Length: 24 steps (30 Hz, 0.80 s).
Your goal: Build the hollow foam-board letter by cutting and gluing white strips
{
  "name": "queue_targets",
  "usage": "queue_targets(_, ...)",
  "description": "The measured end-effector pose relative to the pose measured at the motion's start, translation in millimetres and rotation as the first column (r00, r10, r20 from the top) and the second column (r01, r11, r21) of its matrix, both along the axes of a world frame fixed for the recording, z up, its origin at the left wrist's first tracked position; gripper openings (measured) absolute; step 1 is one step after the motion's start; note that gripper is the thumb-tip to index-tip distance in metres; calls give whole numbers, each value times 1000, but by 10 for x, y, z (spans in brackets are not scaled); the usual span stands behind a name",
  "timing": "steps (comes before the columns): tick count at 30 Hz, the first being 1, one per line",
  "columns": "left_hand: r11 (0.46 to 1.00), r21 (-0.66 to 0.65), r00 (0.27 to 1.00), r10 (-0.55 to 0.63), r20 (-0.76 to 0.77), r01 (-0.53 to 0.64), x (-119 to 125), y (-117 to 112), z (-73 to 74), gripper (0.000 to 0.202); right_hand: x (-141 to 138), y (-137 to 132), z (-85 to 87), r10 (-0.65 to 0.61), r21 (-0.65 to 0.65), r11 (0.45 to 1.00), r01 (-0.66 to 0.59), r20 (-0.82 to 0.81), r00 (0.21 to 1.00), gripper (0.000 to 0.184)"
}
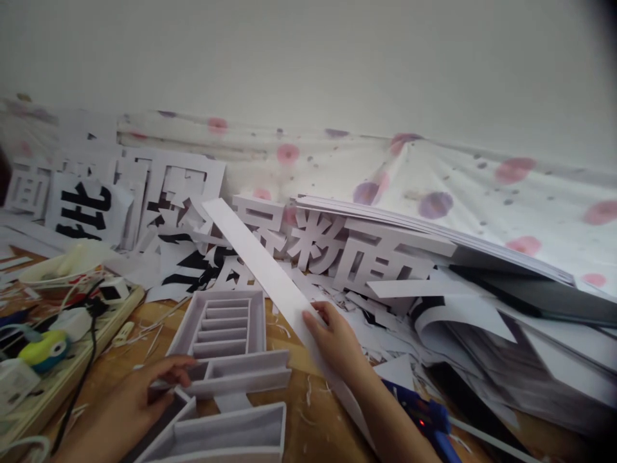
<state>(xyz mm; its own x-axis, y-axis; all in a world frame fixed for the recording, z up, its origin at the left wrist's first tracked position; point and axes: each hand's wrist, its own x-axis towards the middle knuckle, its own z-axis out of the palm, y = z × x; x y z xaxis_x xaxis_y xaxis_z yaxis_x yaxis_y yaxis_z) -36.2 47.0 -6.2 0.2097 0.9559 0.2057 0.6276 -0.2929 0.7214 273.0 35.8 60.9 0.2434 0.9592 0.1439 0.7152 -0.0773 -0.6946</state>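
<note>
In my right hand [332, 337] is a long white foam-board strip [260, 267], pinched between thumb and fingers. The strip slants from the upper left down past my wrist. A hollow white foam-board character [226, 372] with raised walls lies on the table below it. My left hand [144, 395] is at the left edge of this character, its curled fingers and thumb on either side of a projecting end. Right of my right forearm lies a blue glue gun [421, 411] with a small red light, partly hidden by the arm.
Cut-out white characters [315, 241] and paper scraps are heaped along the back. Stacked boards [530, 360] stand at right. A power strip [110, 321] with plugs and cables lies at left. A spotted sheet [463, 193] covers the lower wall.
</note>
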Motion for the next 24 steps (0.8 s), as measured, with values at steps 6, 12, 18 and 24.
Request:
queue_targets(6,996,-91,990,30,139,-18,-69,38,-36,32,84,-469,-174,176,10,982,-188,-408,896,27)
queue_targets(12,897,-403,976,-114,187,182,-63,-124,314,47,252,-705,-560,151,-34,976,-217,-610,778,31)
queue_targets(18,925,-344,976,-94,198,159,85,24,741,44,363,-827,-560,60,-156,973,-171,-543,838,37)
queue_targets(24,956,-258,990,-134,33,138,340,94,645,37,376,-788,-610,19,-177,973,-148,-577,816,43)
